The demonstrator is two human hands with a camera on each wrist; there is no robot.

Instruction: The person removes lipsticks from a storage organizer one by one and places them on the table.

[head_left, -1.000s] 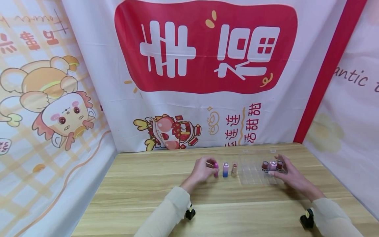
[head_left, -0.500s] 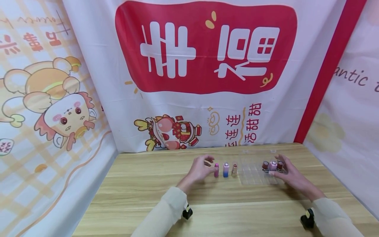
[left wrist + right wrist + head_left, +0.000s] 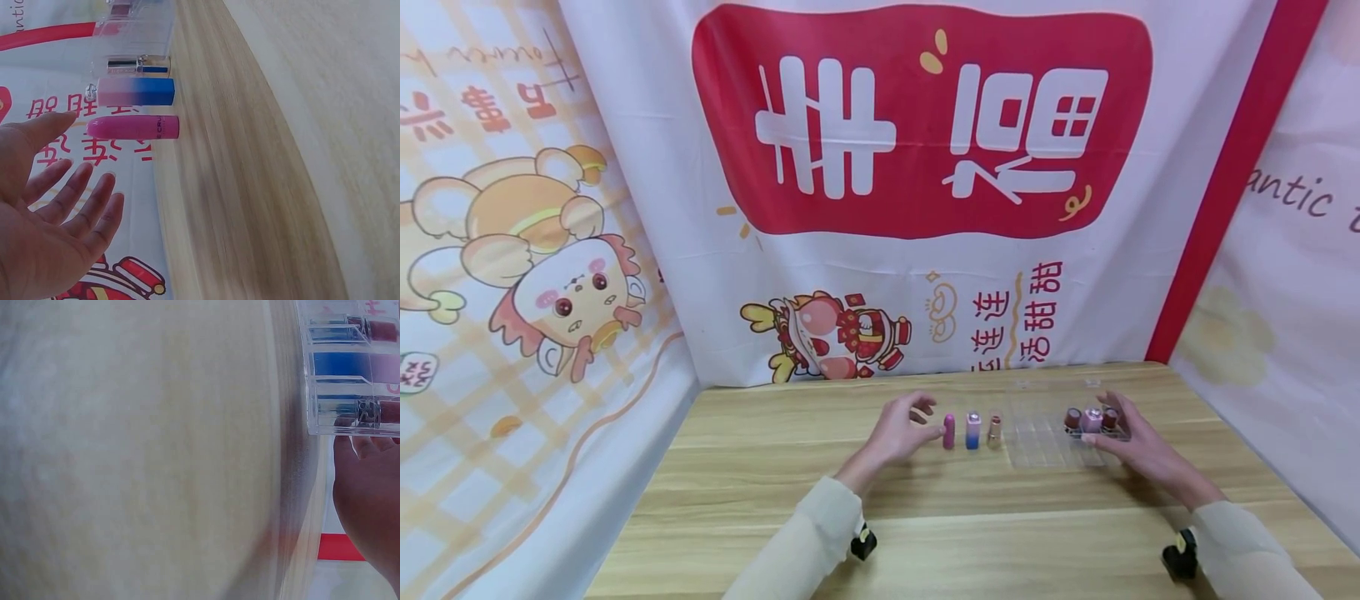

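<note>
In the head view my left hand is beside an upright magenta lipstick, its thumb tip close to the tube. The left wrist view shows that hand with fingers spread and nothing in them. To the right stand a pink-and-blue lipstick tube and a small gold-toned lipstick. My right hand grips the right end of a clear lipstick organizer, thumb at the front and fingers behind. Inside are two dark red-topped tubes and a pink-and-blue one between them.
The wooden table ends at a printed cloth backdrop. More printed cloth hangs at the left, and a pale cloth at the right. The organizer's left compartments hold no tubes.
My left hand has let go of the magenta lipstick and drawn back to the left, its fingers opening. The lipstick stays upright. My right hand keeps its place on the organizer.
</note>
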